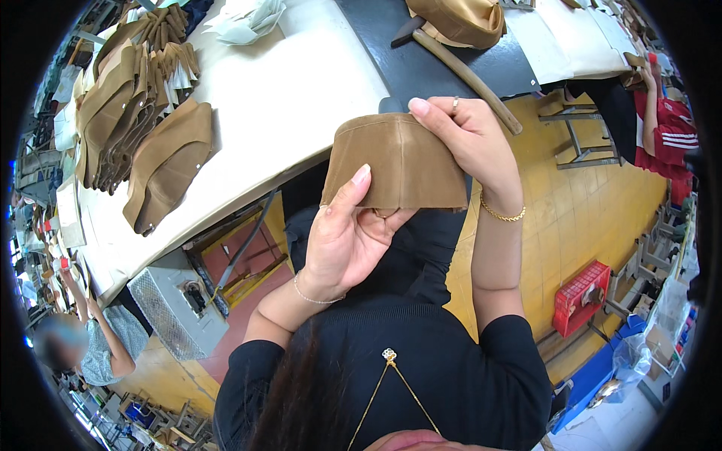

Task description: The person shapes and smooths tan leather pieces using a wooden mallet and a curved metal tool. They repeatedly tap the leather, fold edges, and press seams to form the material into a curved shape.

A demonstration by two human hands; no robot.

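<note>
The brown piece (pixel 425 169), a curved panel with a seam (pixel 401 161) down its middle, was held up in both hands at the near edge of the bench (pixel 301 98). The left hand (pixel 338 252) gripped its lower edge, thumb flat on the face; the fingertips went behind it, so I couldn't tell whether they were spread. The right hand (pixel 477 143) pinched the top edge near the right corner between thumb and bent fingers.

Past it lay the dark mat (pixel 436 79), and on that a hammer (pixel 468 74), its handle end poking out over the near edge. A brown bundle (pixel 462 22) sat farther back. A broad stretch of white cover ran leftward to a pile of brown panels (pixel 120 113) by the left end, with one loose panel (pixel 171 165) toward the near edge. To the right, yellow floor (pixel 556 203) opened out between the bench and a red crate (pixel 562 308).
</note>
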